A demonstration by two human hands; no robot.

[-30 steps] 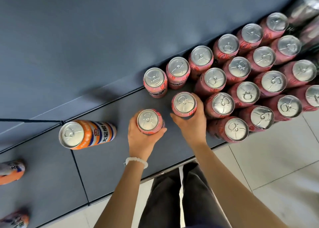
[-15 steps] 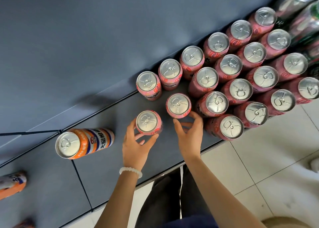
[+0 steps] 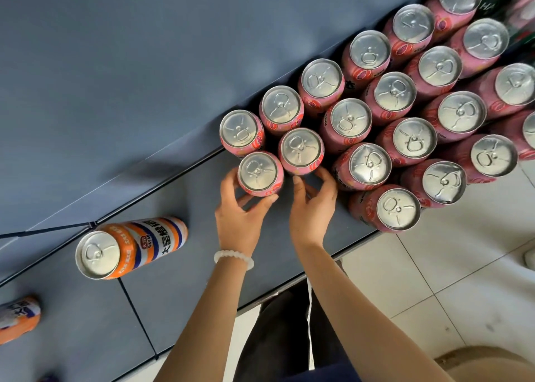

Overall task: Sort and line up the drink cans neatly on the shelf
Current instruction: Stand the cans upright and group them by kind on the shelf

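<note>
Gripping pink can (image 3: 260, 173) upright, left hand (image 3: 238, 219) fingers curled round it; row gap just beyond; right hand (image 3: 314, 208) fingers relaxed, holding nothing, just short of neighbouring can (image 3: 301, 149).

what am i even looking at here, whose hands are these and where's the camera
There is no robot here. The picture comes from a wide-angle camera worn on a person's head, looking down at their own two bare hands, so the edges look bent.

Below is a dark grey shelf with tiled floor to its right. Pink drink cans stand upright on it in rows, silver tops facing you. The left hand, with a white bead bracelet on its wrist, has thumb and fingers curled round the nearest pink can. The right hand has its fingers against the next pink can; whether it truly grips is hard to tell. An orange and white can stands apart on the left, and another shows partly at the left edge.
</note>
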